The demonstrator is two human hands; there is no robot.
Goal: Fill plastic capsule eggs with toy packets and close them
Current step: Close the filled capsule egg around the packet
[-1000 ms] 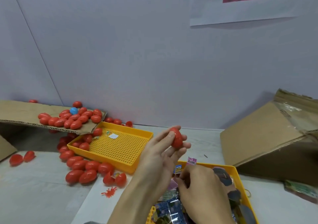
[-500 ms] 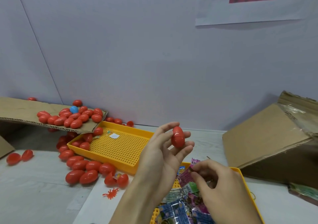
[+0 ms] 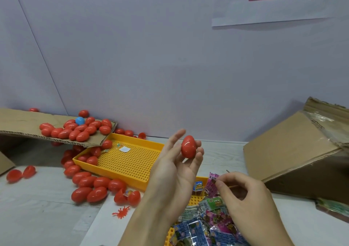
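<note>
Left hand [image 3: 175, 168]: fingers loosely spread, cradling closed red egg [image 3: 188, 146] upright at fingertips. Right hand [image 3: 247, 198], at 4 o'clock: fingers curled, pinching pink packet [image 3: 211, 184] above packet tray [image 3: 196, 200].

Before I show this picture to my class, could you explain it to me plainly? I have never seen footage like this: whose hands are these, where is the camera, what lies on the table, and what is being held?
There is no machine here. A person wears a camera on the head, so you look forward and down at their own two hands.

The left hand holds up a closed red egg in its fingertips. The right hand reaches down and pinches a pink toy packet from a pile in the near yellow tray.

A second yellow tray lies further back, with many more red eggs beside it and on a cardboard flap. One blue egg sits among them. A cardboard box leans at the right.
</note>
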